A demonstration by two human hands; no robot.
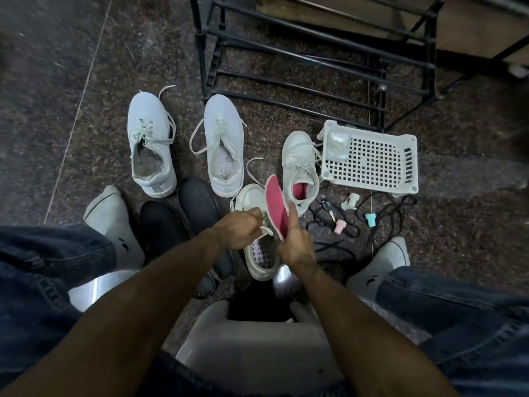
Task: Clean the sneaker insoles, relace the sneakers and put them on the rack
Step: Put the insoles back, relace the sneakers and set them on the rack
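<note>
Head view: socks (126,244) bear small dark logos, unreadable.

The person wears dark blue jeans (43,270) with visible seams, light grey socks (117,224) bearing a small dark logo, and has bare forearms (137,305).

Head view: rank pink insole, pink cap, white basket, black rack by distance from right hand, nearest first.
1. Pink insole: held in the right hand.
2. Pink cap: on the floor just right.
3. White basket: farther, up and right.
4. Black rack: farthest, at the top.
</note>
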